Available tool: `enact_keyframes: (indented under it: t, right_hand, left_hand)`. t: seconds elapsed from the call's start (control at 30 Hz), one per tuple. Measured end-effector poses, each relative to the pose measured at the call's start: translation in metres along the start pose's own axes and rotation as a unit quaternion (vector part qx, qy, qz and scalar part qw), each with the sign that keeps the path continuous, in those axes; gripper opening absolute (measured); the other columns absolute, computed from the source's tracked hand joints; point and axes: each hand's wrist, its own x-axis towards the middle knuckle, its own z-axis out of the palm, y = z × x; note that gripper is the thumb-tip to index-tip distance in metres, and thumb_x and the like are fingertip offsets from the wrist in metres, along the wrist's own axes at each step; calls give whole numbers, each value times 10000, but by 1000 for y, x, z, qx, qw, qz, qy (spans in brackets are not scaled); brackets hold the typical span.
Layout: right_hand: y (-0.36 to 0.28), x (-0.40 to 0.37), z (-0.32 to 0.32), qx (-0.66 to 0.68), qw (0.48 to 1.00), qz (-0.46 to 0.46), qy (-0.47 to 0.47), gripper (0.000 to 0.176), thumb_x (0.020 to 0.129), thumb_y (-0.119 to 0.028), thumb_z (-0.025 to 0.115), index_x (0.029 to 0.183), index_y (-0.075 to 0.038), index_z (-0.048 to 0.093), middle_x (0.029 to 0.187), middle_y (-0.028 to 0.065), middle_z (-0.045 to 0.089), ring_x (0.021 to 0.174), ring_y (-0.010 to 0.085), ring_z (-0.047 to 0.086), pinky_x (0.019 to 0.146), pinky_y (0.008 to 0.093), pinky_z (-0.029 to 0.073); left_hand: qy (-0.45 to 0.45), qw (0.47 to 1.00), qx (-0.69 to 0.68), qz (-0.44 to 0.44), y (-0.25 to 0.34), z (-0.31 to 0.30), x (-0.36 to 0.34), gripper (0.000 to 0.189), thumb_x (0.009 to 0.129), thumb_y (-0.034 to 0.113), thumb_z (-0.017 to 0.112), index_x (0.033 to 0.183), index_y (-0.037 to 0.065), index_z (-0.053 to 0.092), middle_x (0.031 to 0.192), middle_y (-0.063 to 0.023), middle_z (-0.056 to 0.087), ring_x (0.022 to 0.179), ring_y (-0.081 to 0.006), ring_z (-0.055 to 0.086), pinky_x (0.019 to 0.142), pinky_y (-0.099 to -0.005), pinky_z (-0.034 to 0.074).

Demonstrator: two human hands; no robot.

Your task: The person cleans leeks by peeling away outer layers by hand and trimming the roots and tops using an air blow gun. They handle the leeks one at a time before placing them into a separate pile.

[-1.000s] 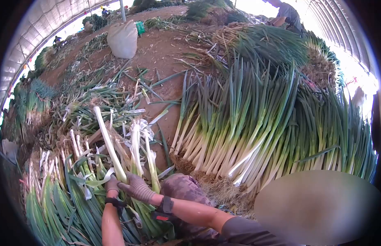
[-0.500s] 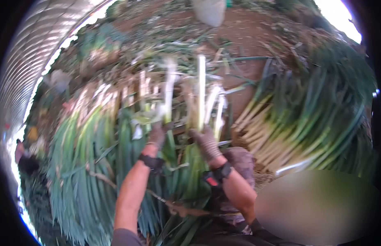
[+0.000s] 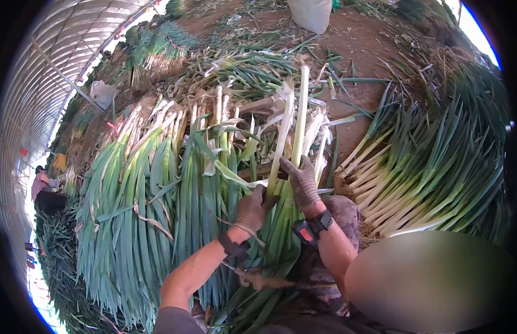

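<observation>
My left hand [image 3: 251, 211], in a grey-brown glove, is closed round the lower part of a long green onion [image 3: 283, 136] with a white shank. Close by on the right, my gloved right hand [image 3: 300, 179] has its fingers wrapped round another green onion [image 3: 301, 114], which stands nearly upright with its white end away from me. Several peeled white stalks [image 3: 314, 133] lean just past the right hand. Green leaves [image 3: 280, 222] run from under both hands towards my lap. Where each palm meets its stalk is hidden.
Unpeeled green onions [image 3: 136, 189] lie in a thick row to my left. Another pile [image 3: 414, 161] spreads on the right. Leaf scraps [image 3: 250, 72] cover the ground ahead, near a white sack [image 3: 311, 15]. A person [image 3: 47, 192] sits at the far left.
My left hand has come rightward, nearer my right hand, and its green onion now stands close to the other one. The view has shifted and is sharper.
</observation>
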Motion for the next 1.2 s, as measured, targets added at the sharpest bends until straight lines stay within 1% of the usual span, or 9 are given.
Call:
enact_keyframes:
  t: [0.1,0.2,0.3,0.4,0.63,0.9,1.0,1.03,1.2]
  right_hand:
    - [-3,-1,-1,32,999,-4,-15,350,884,-179,741,1137,27,614,918,43,665,764,105,607,666,262,515]
    - [-12,-4,-2,36,998,14,-49,335,900,-192,726,1138,17,615,911,32,652,770,96,594,673,266,510]
    - [-14,-4,-4,46,995,36,-82,317,912,-195,714,1134,9,618,903,23,647,774,91,588,678,266,508]
    - [-14,-4,-1,59,990,47,-121,302,917,-196,709,1124,4,620,899,17,642,770,86,589,672,264,507]
    - [-26,-12,9,59,980,57,-182,307,940,-172,676,1180,-7,580,894,14,632,763,101,612,662,257,535]
    - [-23,-16,12,-12,984,48,-169,262,953,-204,676,1105,2,620,920,27,657,796,81,591,722,257,508]
    - [-25,-19,13,-21,985,36,-168,267,952,-216,681,1093,4,627,886,22,656,780,79,586,702,254,503]
    - [-24,-19,13,-29,985,23,-169,271,951,-220,683,1092,4,627,871,19,655,769,79,584,690,252,502]
    - [-32,-17,17,29,984,74,-161,216,956,-196,664,1045,-4,619,815,28,644,676,96,595,601,250,492]
  left_hand:
    - [-45,998,3,36,2,-6,-12,306,937,310,658,1103,55,630,831,-175,690,744,-392,662,678,-425,519]
    - [-119,980,26,154,-9,-24,5,328,948,342,644,1058,33,640,778,-139,693,680,-309,672,641,-389,519]
    - [-223,968,-108,35,-1,-59,57,492,882,498,700,996,19,676,712,-113,668,547,-196,602,538,-356,485]
    - [-126,963,-237,13,29,-89,96,728,749,765,672,947,65,661,696,16,619,536,-53,542,507,-217,454]
    - [-186,867,-463,14,67,-79,174,274,938,217,683,1133,32,633,957,-41,698,783,-153,669,757,-288,559]
    - [-111,798,-592,4,61,-82,221,155,939,103,653,1080,39,643,968,-67,702,826,-176,699,771,-346,596]
    - [-2,871,-490,-39,67,-98,229,77,926,66,650,990,27,667,860,-76,705,692,-174,689,644,-326,591]
    - [44,870,-485,-74,67,-103,232,23,896,40,675,892,18,679,731,-69,679,559,-167,640,523,-296,542]
    - [146,853,-492,-93,52,-115,241,99,796,-21,753,833,33,678,656,-56,638,460,-153,556,411,-274,424]
